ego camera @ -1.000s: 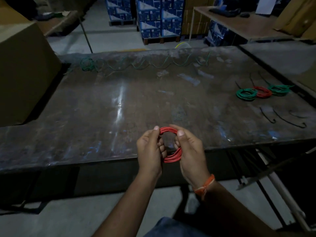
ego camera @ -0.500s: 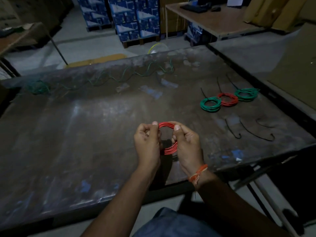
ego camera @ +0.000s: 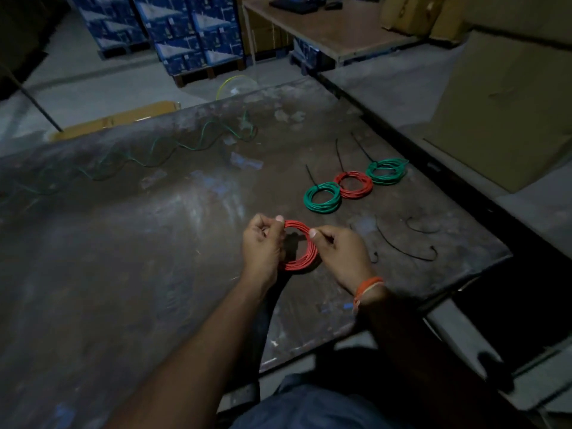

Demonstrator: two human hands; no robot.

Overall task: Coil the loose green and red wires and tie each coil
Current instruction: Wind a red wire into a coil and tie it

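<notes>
Carried rightward toward the loose ties (ego camera: 402, 246), the red coil (ego camera: 301, 246) stayed pinched between left hand (ego camera: 263, 246) and right hand (ego camera: 340, 252), held in shape for tying

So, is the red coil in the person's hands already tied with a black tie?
No, the red coil held by both hands shows no tie, while loose black ties lie on the table.

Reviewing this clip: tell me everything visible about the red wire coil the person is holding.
The red coil is a round bundle of several turns of thin red insulated wire, smooth and plastic-looking. It is held tilted just above the near part of the dark table, casting a shadow there. The left hand pinches its upper left side and the right hand pinches its upper right side. No tie is visible on it, and no loose end shows.
</notes>
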